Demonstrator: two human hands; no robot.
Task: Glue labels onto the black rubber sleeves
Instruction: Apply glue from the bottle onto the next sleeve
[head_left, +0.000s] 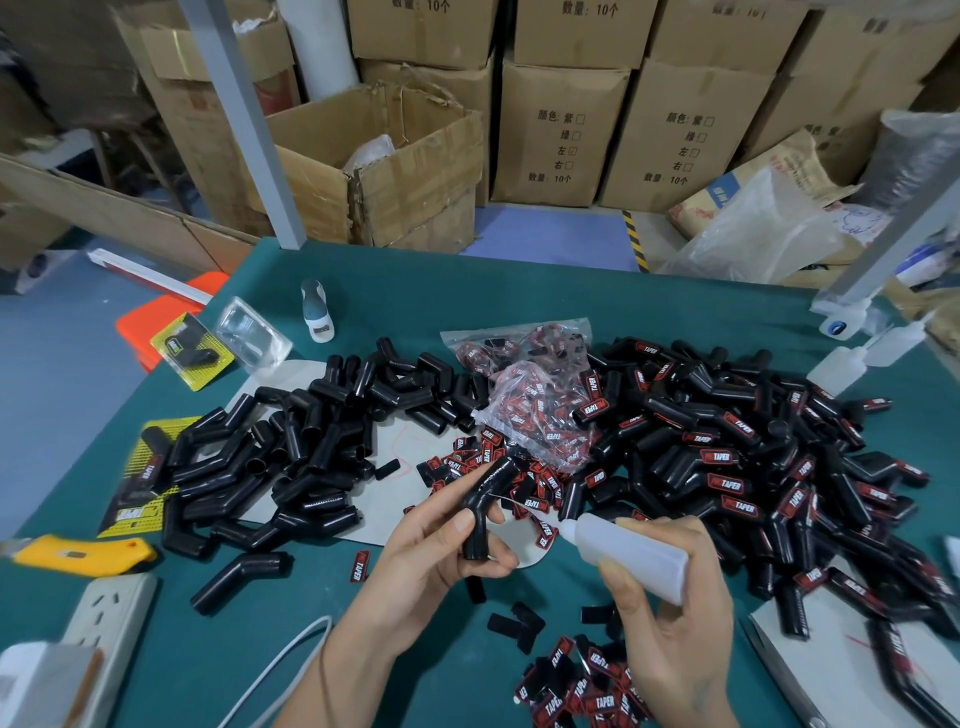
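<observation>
Near the bench's front edge, the left hand (436, 545) grips a bent black sleeve (485, 506) between thumb and fingers; the right hand (670, 623) grasps a glue bottle (628, 553), its nozzle just beside the sleeve.

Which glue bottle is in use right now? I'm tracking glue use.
The translucent squeeze bottle gripped in the right hand, nozzle toward the sleeve; the other bottles stand untouched at the table's right edge.

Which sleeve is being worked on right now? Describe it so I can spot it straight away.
Start at the green table, between the pile of plain sleeves and the pile of labelled sleeves. Near the front edge, the left hand grips one bent black sleeve, with the glue bottle in the right hand pointing at it. It alone is held off the table.
</observation>
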